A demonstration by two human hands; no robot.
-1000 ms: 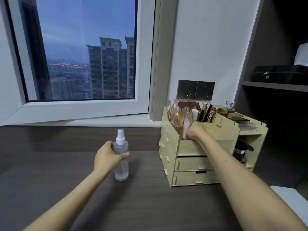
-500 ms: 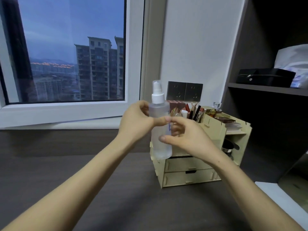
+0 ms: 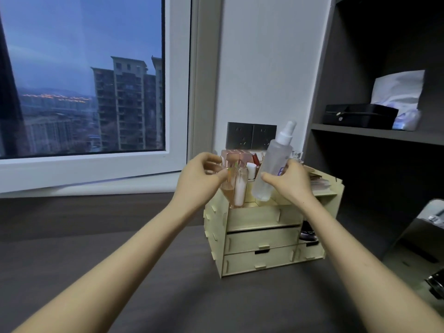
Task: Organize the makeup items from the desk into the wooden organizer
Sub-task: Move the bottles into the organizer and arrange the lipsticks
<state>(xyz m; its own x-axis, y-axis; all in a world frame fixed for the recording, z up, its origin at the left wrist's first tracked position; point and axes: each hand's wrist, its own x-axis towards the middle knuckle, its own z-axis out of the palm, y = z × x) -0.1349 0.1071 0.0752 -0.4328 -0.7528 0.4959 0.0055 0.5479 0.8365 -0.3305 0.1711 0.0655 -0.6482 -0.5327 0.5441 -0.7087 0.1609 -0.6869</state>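
A frosted clear spray bottle (image 3: 271, 169) with a white pump top is tilted above the top compartment of the wooden organizer (image 3: 262, 217). My right hand (image 3: 289, 183) grips it around its middle from the right. My left hand (image 3: 199, 179) hovers at the organizer's left top corner, its fingers loosely curled and holding nothing, with the fingertips at the pink-capped bottles (image 3: 234, 186) standing there. Lipsticks and other small items fill the back compartments. The organizer stands on the dark desk (image 3: 108, 248) with both drawers shut.
A double wall socket (image 3: 251, 135) is behind the organizer. To the right, a dark shelf unit holds a black box (image 3: 358, 116) and a white bag. A dark jar (image 3: 308, 233) sits in the organizer's right side compartment. The window sill runs along the left.
The spray bottle passed from my left hand to my right, which carried it rightward over the organizer. My left hand let go and moved to the pink-capped bottles.
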